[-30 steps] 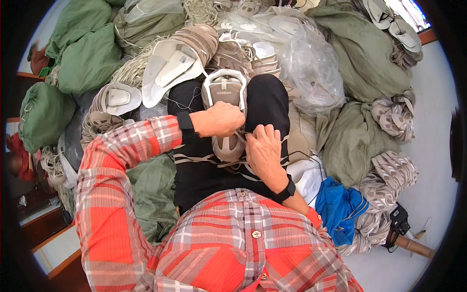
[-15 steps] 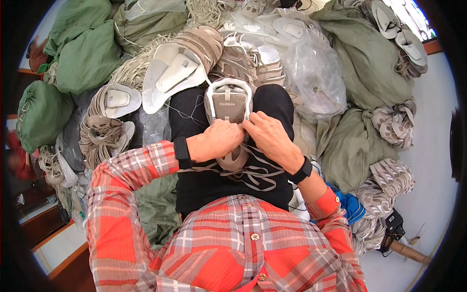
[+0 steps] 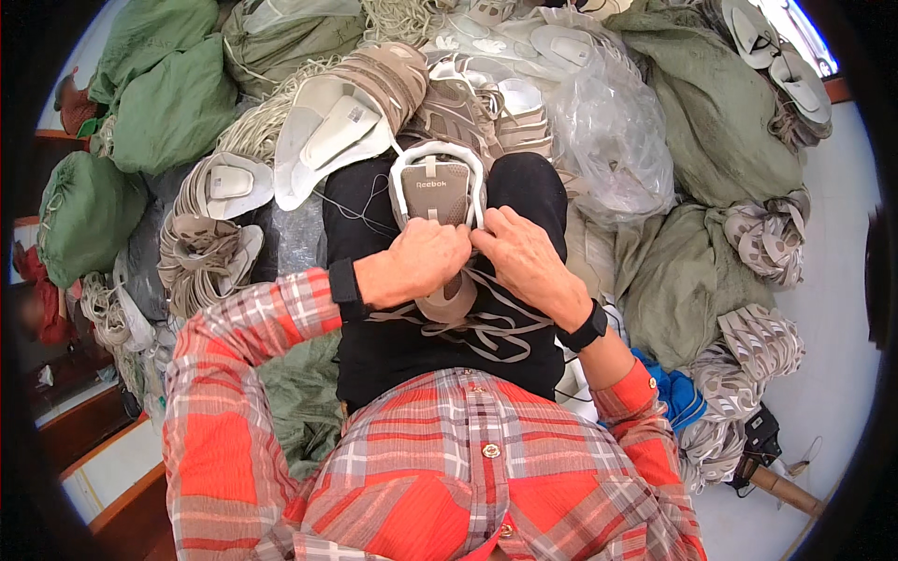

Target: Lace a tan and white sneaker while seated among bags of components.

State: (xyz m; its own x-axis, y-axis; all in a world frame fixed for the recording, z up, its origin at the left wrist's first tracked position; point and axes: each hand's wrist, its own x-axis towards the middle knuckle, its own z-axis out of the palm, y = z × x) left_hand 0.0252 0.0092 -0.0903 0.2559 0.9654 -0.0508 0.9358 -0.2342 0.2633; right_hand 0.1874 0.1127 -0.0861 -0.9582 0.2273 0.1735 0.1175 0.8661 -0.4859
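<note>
A taupe shoe upper (image 3: 442, 191) with a white-lined collar lies on my lap, its heel end pointing away from me and its toe toward my body. My left hand (image 3: 428, 260) is closed over the middle of it, fingertips at the right edge of the tongue. Close beside them, my right hand (image 3: 528, 260) pinches the upper's right edge. What sits between the fingertips is too small to make out. Loose flat laces (image 3: 500, 327) trail across my dark trousers below the hands. A thin thread (image 3: 355, 217) lies over my left thigh.
Nested stacks of shoe uppers (image 3: 398, 84) lie beyond my knees, with more stacked uppers (image 3: 210, 234) at left. Green sacks (image 3: 178, 112) stand far left. A clear plastic bag (image 3: 608, 140) and olive cloth sacks (image 3: 720, 122) are at right. Bundled uppers (image 3: 758, 346) lie lower right.
The upper and both hands have shifted slightly; the hands now cover a little more of the tongue. My fingertips stay close together at the same edge.
</note>
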